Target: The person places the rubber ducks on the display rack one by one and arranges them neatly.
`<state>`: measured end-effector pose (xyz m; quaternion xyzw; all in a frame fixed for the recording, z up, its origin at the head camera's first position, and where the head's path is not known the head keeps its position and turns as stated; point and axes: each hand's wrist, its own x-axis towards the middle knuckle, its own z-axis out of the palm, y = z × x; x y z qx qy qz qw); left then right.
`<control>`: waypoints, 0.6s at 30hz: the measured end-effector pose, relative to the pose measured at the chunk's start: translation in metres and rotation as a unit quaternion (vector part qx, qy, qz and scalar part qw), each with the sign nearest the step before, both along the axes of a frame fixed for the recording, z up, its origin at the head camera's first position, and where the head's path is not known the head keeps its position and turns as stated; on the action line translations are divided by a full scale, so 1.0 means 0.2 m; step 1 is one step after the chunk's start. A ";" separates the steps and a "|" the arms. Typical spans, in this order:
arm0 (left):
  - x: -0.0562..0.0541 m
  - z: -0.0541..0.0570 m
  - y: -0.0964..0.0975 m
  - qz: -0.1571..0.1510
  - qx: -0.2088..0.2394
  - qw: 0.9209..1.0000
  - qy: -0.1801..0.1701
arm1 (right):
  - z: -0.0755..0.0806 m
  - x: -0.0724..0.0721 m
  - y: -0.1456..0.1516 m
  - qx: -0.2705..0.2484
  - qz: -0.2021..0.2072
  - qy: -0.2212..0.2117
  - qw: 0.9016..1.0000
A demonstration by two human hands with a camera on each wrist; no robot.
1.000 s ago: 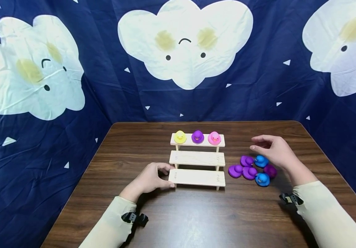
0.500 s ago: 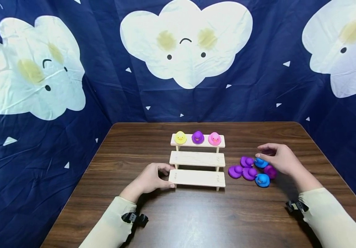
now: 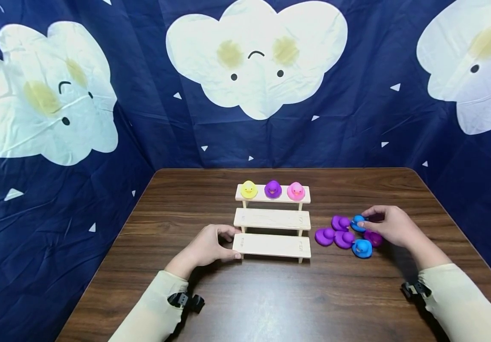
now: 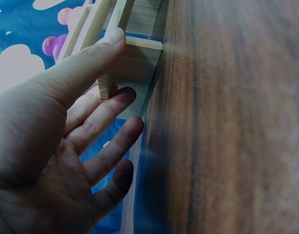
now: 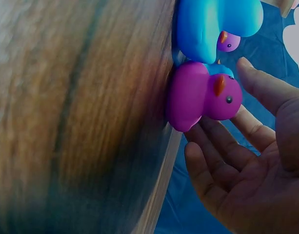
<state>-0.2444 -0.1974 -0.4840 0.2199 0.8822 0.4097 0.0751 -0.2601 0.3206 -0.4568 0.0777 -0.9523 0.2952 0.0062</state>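
In the head view my left hand (image 3: 208, 244) grips the left end of a three-tier wooden display stand (image 3: 271, 244), thumb at the lowest step. The left wrist view shows that thumb (image 4: 98, 56) lying along the wood, the other fingers spread below it. My right hand (image 3: 392, 227) pinches the farther blue rubber duck (image 3: 358, 222) between thumb and fingers. A magenta duck (image 5: 222, 95) sits near its palm side, hiding part of the fingers in the right wrist view. A yellow duck (image 3: 248, 189), a purple duck (image 3: 273, 189) and a pink duck (image 3: 296, 191) line the top step.
Left of the right hand lie several purple ducks (image 3: 324, 236); a second blue duck (image 3: 362, 248) sits nearer the front. All rest on a dark wooden table (image 3: 177, 199). A blue cloth with white clouds (image 3: 255, 61) stands behind and at both sides.
The right hand has come down toward the front from above the ducks, and its thumb and fingers have closed on the farther blue duck. The left hand has stayed at the stand.
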 end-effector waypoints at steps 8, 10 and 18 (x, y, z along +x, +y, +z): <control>0.00 -0.01 0.00 0.006 -0.005 1.000 -0.005 | -0.03 -0.01 -0.01 -0.005 0.006 0.000 1.000; 0.00 -0.01 0.00 0.006 -0.006 1.000 -0.005 | -0.03 -0.02 -0.01 -0.006 0.008 -0.003 1.000; 0.00 0.00 0.00 0.003 -0.002 1.000 -0.001 | -0.01 -0.01 -0.01 -0.012 0.039 -0.012 0.999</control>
